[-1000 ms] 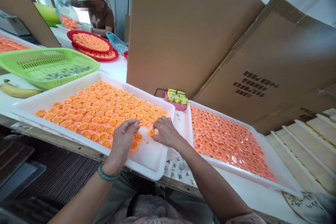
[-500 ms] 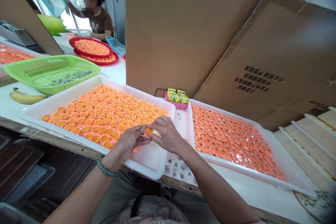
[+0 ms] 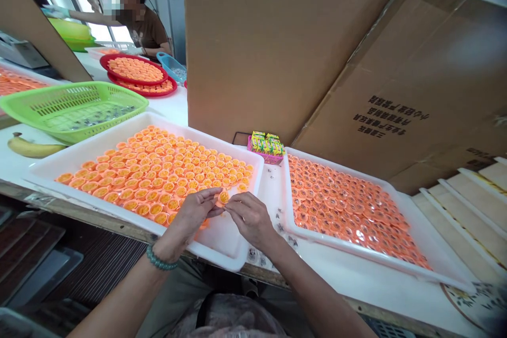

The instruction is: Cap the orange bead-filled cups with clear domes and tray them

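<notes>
My left hand (image 3: pixel 195 211) holds a small round orange cup (image 3: pixel 224 197) with a yellow-orange inside between its thumb and fingers, above the near right corner of a white tray (image 3: pixel 222 256). My right hand (image 3: pixel 249 219) is closed in a pinch at the cup's right lower edge. Whatever its fingertips grip, if anything, is too small to make out. Many similar orange cups (image 3: pixel 158 174) lie in rows in the white tray under my hands. Small clear pieces with dark marks (image 3: pixel 257 257) lie on the table below my right wrist.
On the right, another white tray (image 3: pixel 291 211) holds orange discs with dark centres. A pink basket of yellow-green packets (image 3: pixel 266 148) stands between the trays, before tall cardboard (image 3: pixel 253 53). To the left are a green basket (image 3: pixel 75 97), a banana (image 3: pixel 35 147), red trays (image 3: pixel 134 71) and a co-worker (image 3: pixel 146 29).
My right hand has lowered slightly and its fingers have drawn together at the cup's lower edge. The co-worker's raised arm has come down, and the blue container it held is out of sight.
</notes>
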{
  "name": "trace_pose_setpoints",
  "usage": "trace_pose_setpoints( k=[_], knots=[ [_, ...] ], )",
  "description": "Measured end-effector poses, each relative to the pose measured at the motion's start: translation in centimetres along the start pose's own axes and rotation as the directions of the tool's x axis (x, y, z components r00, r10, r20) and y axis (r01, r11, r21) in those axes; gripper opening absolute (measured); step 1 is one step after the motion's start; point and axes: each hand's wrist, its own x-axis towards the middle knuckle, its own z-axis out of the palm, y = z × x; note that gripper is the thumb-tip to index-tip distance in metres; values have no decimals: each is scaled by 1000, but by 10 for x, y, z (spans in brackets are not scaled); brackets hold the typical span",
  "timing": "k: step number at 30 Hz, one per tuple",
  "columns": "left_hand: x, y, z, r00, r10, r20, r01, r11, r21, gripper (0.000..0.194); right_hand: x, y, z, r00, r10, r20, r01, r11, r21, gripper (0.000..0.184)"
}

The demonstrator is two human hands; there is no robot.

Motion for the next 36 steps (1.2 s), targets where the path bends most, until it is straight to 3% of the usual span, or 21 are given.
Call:
trace_pose_setpoints(
  k=[5, 10, 13, 16, 21, 25, 28, 31, 36],
  knots=[
    [2, -1, -1, 999, 48, 8, -49, 998, 35, 29, 8, -4, -1, 999, 36, 34, -33, 997, -65, 31],
    [-1, 3, 1, 997, 51, -65, -50, 998, 27, 33, -1, -12, -5, 990, -36, 133, 52, 991, -120, 24],
    [-4, 5, 4, 996, 44, -82, -43, 999, 10, 35, -6, -13, -8, 996, -15, 88, 21, 997, -68, 21],
    [-2, 3, 3, 996, 49, -74, -46, 998, 35, 35, -2, -13, -7, 998, 54, 24, -53, 997, -61, 31],
    [1, -2, -1, 995, 65, -77, -61, 997, 53, 33, 3, -16, -4, 997, 33, 72, -26, 995, -93, 27],
    [-1, 0, -1, 997, 47, -62, -44, 998, 37, 33, -3, -16, -4, 997, 71, 5, -71, 997, -26, 19],
    [-1, 1, 0, 999, 23, -48, -21, 999, 29, 32, 1, -14, -3, 993, 120, -19, -121, 992, -27, 28],
    [-1, 2, 0, 999, 27, -47, -26, 999, 18, 30, 9, -15, -1, 995, 89, 49, -86, 994, -59, 31],
    [-2, 2, 1, 996, 20, -86, -20, 1000, 9, 28, 2, -19, -2, 996, 92, 13, -92, 995, -22, 18]
  ],
)
